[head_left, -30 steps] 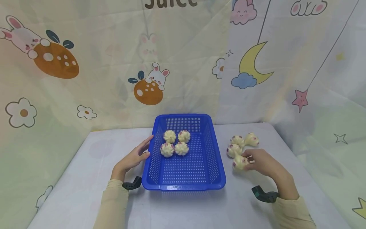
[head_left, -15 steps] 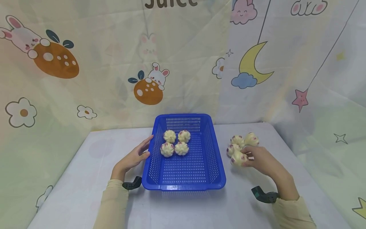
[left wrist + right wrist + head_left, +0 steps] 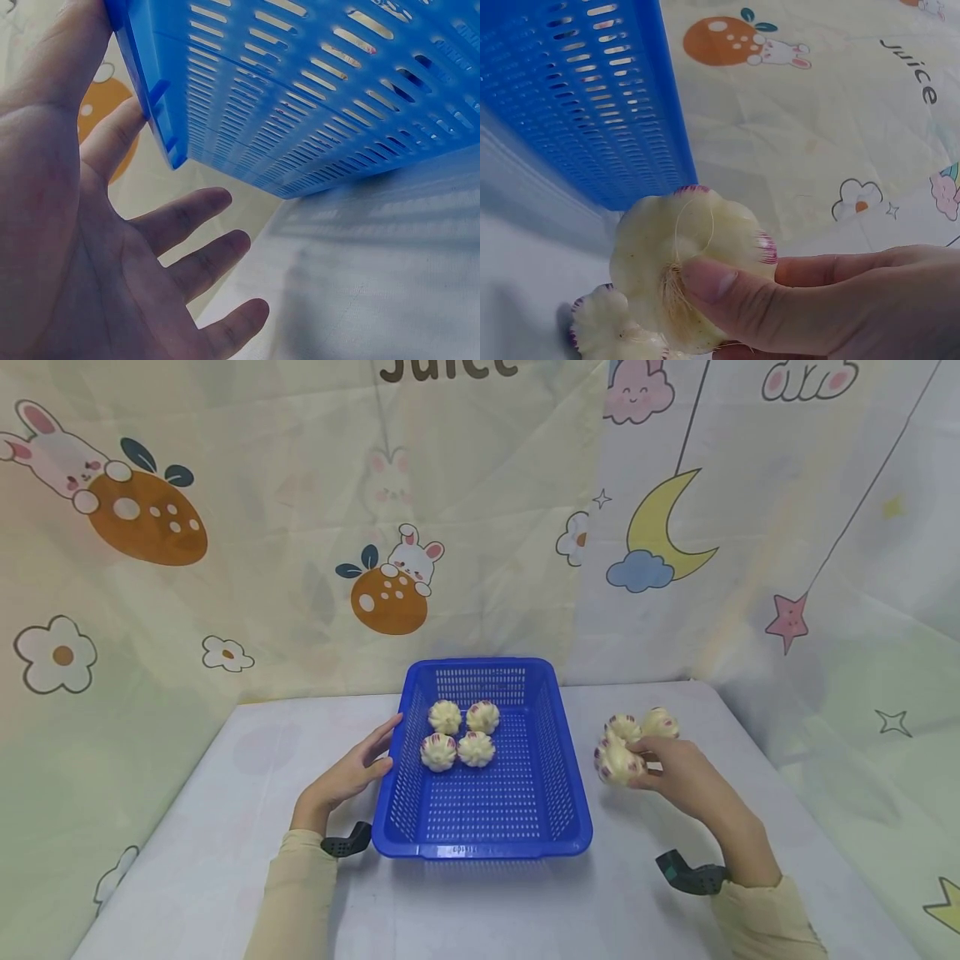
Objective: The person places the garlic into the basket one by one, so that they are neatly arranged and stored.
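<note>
A printed cloth backdrop [image 3: 495, 568] stands behind a white desk [image 3: 217, 835], where one blue slotted basket [image 3: 483, 852] lies with its long axis running away from the person. The left hand [image 3: 348, 777] is at the basket's left rim; the left wrist view shows thumb and index finger touching that rim while three other fingers spread free below it, detail the head view hardly gives. Right of the basket, the right hand [image 3: 686, 781] pinches one garlic bulb [image 3: 660, 247] between thumb and fingers. That bulb's root end faces the right wrist camera, so its root-to-tip axis runs roughly along that camera's line of sight; the head view hides this face. Eight bulbs show in all: four basket bulbs [image 3: 476, 749] sit two by two toward the far left of the basket floor, and four are on the right, counting the held one. The held bulb overlaps a neighbouring bulb [image 3: 602, 750] in the head view, and whether they touch cannot be told. Two far bulbs [image 3: 661, 724] lie just beyond. Smallest are the wispy roots [image 3: 675, 289], the thumb pressed beside them.
</note>
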Motion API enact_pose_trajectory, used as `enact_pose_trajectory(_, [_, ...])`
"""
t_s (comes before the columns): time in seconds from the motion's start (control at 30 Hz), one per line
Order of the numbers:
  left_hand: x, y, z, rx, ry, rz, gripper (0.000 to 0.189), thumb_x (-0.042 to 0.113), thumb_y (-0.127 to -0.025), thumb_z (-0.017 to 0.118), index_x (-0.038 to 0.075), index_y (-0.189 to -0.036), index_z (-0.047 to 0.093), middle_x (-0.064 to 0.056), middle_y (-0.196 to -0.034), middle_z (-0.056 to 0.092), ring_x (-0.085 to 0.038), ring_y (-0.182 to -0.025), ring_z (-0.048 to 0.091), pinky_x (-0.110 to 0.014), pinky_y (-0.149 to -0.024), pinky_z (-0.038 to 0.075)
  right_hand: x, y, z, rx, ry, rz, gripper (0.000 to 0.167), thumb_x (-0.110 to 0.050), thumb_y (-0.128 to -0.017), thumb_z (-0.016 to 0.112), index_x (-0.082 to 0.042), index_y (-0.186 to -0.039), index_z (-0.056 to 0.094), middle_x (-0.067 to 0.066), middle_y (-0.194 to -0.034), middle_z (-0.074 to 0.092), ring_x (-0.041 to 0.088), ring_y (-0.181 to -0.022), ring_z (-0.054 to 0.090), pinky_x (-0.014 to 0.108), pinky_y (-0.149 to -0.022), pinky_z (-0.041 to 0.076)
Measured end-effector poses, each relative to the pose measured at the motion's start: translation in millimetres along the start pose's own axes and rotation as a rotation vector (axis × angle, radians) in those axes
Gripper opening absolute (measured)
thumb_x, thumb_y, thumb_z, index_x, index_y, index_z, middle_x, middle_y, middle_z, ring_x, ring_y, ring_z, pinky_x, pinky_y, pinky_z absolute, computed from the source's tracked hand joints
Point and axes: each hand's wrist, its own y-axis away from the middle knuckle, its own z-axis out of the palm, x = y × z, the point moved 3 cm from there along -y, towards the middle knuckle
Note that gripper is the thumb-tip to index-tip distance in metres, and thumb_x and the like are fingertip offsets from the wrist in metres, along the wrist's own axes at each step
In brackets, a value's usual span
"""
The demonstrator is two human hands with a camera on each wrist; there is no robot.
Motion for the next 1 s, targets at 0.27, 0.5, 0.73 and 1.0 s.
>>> enact_pose_trajectory(0.27, [2.5, 2.3, 0.3, -0.005, 0.011, 0.009, 0.070, 0.046, -0.090, 0.060, 0.048, -0.147, 0.019, -0.003, -0.161, 0.012, -0.040, -0.146, 0.010, -0.076, -0.103, 0.018, -7, 1.0, -3, 0.037, -0.003, 0.009, 0.051, -0.015, -0.079, 0.076, 0.007, -0.121, 0.058, 0.024, -0.114, 0.064, 0.042, -0.104, 0.063, 0.048, -0.082, 0.055])
enact_pose_trajectory(0.5, [3.2, 2.3, 0.1, 0.003, -0.001, 0.005, 0.069, 0.047, -0.090, 0.059, 0.050, -0.146, 0.019, -0.001, -0.161, 0.013, -0.039, -0.146, 0.011, -0.076, -0.102, 0.018, -13, 0.1, -3, 0.097, 0.006, 0.001, 0.052, -0.014, -0.079, 0.076, 0.004, -0.124, 0.058, 0.022, -0.115, 0.064, 0.039, -0.103, 0.064, 0.046, -0.082, 0.055])
enact_pose_trajectory(0.73, [2.9, 2.2, -0.5, -0.007, 0.007, 0.024, 0.069, 0.046, -0.090, 0.059, 0.048, -0.146, 0.019, -0.003, -0.161, 0.013, -0.039, -0.146, 0.010, -0.075, -0.103, 0.018, -22, 0.8, 0, 0.161, -0.006, -0.055, 0.049, -0.010, -0.076, 0.078, 0.003, -0.120, 0.060, 0.022, -0.117, 0.064, 0.038, -0.104, 0.063, 0.043, -0.081, 0.056])
enact_pose_trajectory(1.0, [3.5, 2.1, -0.2, -0.007, 0.007, 0.021, 0.069, 0.044, -0.091, 0.059, 0.046, -0.148, 0.019, -0.002, -0.161, 0.013, -0.038, -0.147, 0.011, -0.074, -0.104, 0.018, -30, 0.6, 2, 0.207, -0.007, -0.103, 0.045, -0.008, -0.075, 0.079, 0.002, -0.116, 0.063, 0.020, -0.117, 0.065, 0.035, -0.104, 0.063, 0.041, -0.080, 0.057])
